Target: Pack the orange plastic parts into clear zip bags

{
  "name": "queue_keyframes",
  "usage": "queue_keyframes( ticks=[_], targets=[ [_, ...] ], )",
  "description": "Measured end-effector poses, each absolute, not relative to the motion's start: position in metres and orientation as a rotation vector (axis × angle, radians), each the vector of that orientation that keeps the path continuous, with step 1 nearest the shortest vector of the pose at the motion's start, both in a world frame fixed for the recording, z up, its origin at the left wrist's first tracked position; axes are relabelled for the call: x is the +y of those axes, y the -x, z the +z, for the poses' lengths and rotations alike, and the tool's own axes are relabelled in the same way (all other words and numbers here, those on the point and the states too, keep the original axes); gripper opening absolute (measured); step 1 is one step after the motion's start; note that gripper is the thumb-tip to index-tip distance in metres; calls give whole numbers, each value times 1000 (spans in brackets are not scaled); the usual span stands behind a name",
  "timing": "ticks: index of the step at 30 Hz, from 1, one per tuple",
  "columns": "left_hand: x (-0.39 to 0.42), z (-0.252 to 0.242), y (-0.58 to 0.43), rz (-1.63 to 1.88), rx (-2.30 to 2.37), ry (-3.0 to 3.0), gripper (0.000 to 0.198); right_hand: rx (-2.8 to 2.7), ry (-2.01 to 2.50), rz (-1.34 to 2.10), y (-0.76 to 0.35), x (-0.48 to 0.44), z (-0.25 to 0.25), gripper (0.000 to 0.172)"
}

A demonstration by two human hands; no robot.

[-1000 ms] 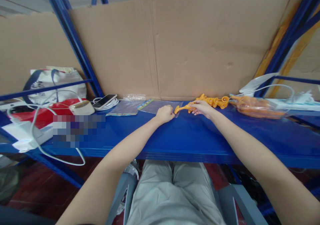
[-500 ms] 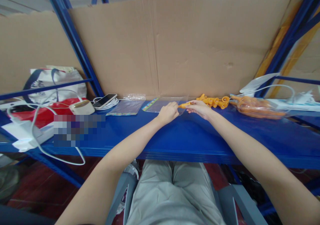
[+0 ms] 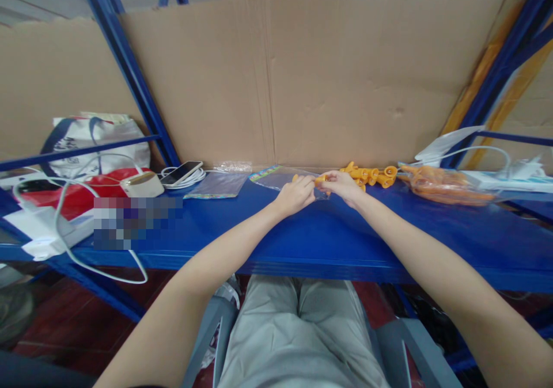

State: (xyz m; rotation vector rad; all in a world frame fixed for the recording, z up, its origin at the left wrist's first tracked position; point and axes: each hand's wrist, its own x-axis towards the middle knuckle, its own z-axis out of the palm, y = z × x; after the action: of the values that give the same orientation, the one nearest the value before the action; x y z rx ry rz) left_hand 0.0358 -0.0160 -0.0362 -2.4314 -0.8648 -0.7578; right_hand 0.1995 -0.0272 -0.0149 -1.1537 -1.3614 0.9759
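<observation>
At the far left of the frame a white tote bag is leaning against the cardboard sheet that is backing the blue shelf. In front of the tote a red pouch is lying flat, with a small cream device sitting at its right end. A white power adapter is resting at the shelf's front edge, its cable looping over the side. Just right of these a phone is lying on a coil of white cable, and a flat stack of clear sleeves is lying beside it.

In the middle of the frame the left hand is pinching the open end of a clear bag, fingers closed on its edge. The right hand is meeting it fingertip to fingertip, pinching a small orange piece right at the bag's mouth; how far in the piece sits I cannot tell. Just behind the right hand a loose pile of orange pieces is lying near the cardboard. Further right a filled plastic bag of orange parts is sitting on the shelf, with a white power strip towards the right edge.
</observation>
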Motion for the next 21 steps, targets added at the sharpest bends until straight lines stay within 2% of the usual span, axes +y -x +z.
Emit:
queue_keyframes(
  ticks=[6,11,14,18,21],
  targets=[
    [-17,-36,-34,-837,-852,2454,21,-1217,1081,1137,-195,-30,-14,20],
    [-14,-28,-26,-1084,-894,2477,19,-1129,995,1268,-192,-28,-18,20],
    [-1,-21,-12,-1321,-1126,2313,19,-1095,994,1298,-193,-25,-20,21],
    [38,-21,24,-1616,-1550,1870,30,-1084,984,1307,-194,-23,-21,21],
    [66,-28,54,-1607,-1826,1783,36,-1093,996,1305,-194,-24,-20,21]
  ],
)
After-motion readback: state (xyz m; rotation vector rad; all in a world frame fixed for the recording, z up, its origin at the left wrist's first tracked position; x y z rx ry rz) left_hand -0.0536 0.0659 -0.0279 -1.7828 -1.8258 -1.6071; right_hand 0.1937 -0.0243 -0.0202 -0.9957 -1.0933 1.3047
